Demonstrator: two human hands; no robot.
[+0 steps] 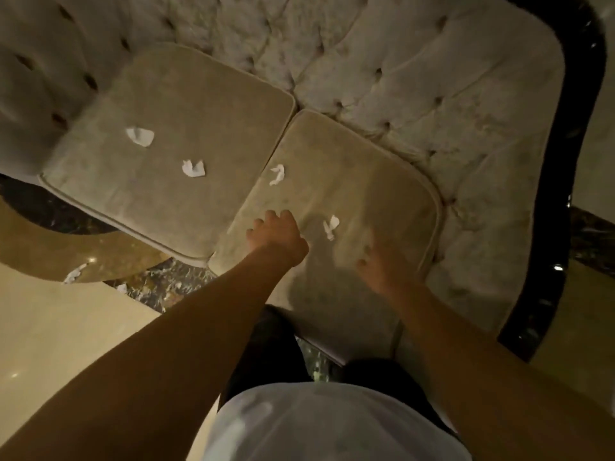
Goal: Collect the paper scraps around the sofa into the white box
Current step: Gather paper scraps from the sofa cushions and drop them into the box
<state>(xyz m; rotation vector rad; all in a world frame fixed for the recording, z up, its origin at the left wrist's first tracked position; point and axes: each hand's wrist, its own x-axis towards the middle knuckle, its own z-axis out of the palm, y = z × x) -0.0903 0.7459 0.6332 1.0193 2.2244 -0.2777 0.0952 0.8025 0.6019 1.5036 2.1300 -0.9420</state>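
Scraps on the right cushion: two white paper scraps lie here, one (331,226) between the two hands, another (277,174) farther back near the seam where the cushions meet.
Scraps on the left cushion: two more, one (193,168) near the middle, one (140,136) farther back and to the left.
Scraps on the floor: a torn piece (75,273) lies on the floor below the left cushion's front edge, with a smaller bit (121,288) beside it on the dark marble strip.
Left hand (278,236): over the right cushion (382,181), just left of the nearest scrap, fingers curled into a loose fist; whether it holds anything I cannot tell.
Right hand (382,261): blurred, low over the same cushion, right of that scrap; fingers look spread, but I cannot tell for sure.
Left cushion (173,104): flat, edge to edge with the right one.
Sofa (416,78): pale, buttoned back, glossy black frame along the right.
Person: standing at the sofa's front, white shirt (319,424), both forearms bare.
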